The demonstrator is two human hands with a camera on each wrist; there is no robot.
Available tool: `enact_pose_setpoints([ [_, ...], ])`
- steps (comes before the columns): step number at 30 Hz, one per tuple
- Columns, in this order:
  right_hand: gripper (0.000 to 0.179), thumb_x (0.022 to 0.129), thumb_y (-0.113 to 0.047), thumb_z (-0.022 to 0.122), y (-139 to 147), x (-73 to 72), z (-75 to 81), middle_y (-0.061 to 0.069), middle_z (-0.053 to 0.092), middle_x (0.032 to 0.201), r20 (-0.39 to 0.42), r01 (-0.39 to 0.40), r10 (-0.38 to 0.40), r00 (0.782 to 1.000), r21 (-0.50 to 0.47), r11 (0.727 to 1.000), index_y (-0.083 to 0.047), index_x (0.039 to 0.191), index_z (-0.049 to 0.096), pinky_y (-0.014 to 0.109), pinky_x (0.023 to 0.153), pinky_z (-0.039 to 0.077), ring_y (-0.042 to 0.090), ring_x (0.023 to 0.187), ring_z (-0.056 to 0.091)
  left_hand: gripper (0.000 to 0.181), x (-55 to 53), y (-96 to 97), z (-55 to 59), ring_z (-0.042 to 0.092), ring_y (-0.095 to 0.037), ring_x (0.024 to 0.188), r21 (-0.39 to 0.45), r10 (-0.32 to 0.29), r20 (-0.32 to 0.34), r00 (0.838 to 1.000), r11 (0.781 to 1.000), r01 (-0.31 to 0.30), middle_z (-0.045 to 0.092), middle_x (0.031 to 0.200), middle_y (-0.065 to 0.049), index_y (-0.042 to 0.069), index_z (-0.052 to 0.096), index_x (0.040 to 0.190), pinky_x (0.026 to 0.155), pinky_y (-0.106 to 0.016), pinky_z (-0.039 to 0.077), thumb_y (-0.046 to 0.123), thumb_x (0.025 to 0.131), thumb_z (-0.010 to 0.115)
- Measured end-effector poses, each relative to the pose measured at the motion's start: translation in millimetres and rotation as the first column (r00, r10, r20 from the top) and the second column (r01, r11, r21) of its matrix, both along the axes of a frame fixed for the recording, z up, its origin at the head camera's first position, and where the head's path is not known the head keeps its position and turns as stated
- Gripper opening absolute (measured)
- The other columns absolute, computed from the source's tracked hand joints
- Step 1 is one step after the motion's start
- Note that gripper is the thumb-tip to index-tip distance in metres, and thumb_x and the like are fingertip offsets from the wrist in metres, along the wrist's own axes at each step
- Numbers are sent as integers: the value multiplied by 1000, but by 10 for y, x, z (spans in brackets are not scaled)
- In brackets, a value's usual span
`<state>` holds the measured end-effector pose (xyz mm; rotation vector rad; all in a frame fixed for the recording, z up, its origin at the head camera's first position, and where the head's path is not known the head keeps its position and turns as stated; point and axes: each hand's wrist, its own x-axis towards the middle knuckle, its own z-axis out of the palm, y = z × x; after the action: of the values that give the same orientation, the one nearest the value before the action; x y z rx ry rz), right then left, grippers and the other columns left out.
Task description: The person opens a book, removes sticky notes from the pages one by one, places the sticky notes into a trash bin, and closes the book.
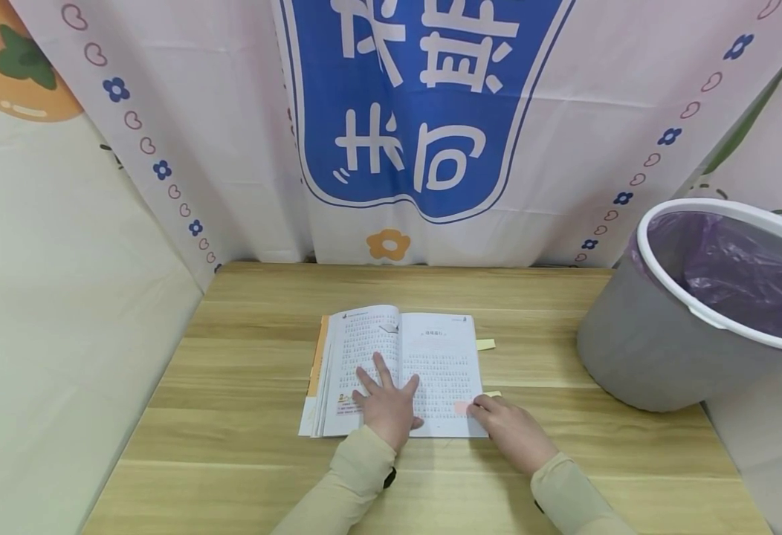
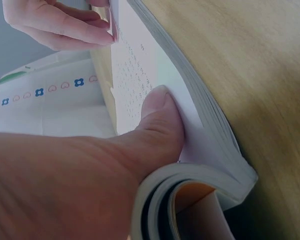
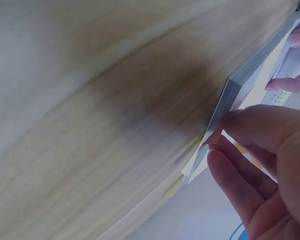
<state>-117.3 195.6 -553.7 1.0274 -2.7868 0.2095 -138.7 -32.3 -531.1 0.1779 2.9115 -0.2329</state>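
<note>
An open book lies on the wooden table with printed text on both pages. My left hand presses on it near the spine with fingers spread; its thumb rests on the right page in the left wrist view. At the lower right page edge, my right hand pinches a small pink sticky tab between thumb and fingers. The pinched end shows in the right wrist view. Two yellow sticky tabs, one higher and one lower, stick out from the book's right side.
A grey trash bin with a purple liner stands at the right of the wooden table. Behind the table hangs a white curtain with a blue printed panel. A pale sheet hangs along the left side.
</note>
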Motion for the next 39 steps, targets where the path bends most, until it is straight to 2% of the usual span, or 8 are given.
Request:
enact_pose_setpoints([
  [5, 45, 69, 9, 84, -9, -9, 8, 12, 66, 113, 12, 2, -1, 1000, -5, 1000, -5, 110, 72, 36, 75, 60, 29, 97, 68, 80, -13, -2, -23, 30, -63, 131, -6, -6, 1, 1000, 1000, 6, 14, 156, -37, 45, 40, 149, 91, -62, 50, 72, 77, 62],
  [13, 31, 72, 7, 83, -24, -51, 21, 12, 70, 106, -39, -5, 6, 999, 11, 1000, -3, 101, 75, 32, 76, 59, 26, 92, 70, 81, -29, 3, -30, 30, -63, 131, -8, -5, 3, 1000, 1000, 5, 13, 156, -37, 45, 39, 150, 91, -63, 49, 73, 77, 62],
  [20, 25, 69, 8, 84, -30, -76, 46, 6, 70, 90, -65, 10, -9, 998, 26, 1000, -5, 88, 75, 24, 64, 58, 17, 74, 67, 81, -27, 8, -13, 29, -63, 132, -3, 3, 14, 1000, 1000, -3, 12, 156, -36, 45, 40, 150, 92, -63, 49, 72, 77, 63],
  [31, 20, 71, 9, 82, -29, -120, 87, 5, 69, 80, -68, 27, -25, 997, 28, 999, -4, 84, 74, 22, 57, 56, 14, 67, 65, 81, -8, 5, 3, 28, -63, 133, 35, 10, 4, 1000, 999, -10, 11, 157, -36, 44, 41, 149, 93, -64, 47, 74, 77, 63],
  [39, 15, 76, 2, 81, -10, -154, 91, 3, 69, 79, -24, 39, -39, 999, -5, 999, -6, 86, 75, 21, 58, 56, 14, 67, 66, 92, 22, 33, -17, 27, -63, 133, 25, 28, -36, 999, 999, -27, 11, 157, -35, 42, 43, 149, 94, -65, 46, 84, 68, 61],
])
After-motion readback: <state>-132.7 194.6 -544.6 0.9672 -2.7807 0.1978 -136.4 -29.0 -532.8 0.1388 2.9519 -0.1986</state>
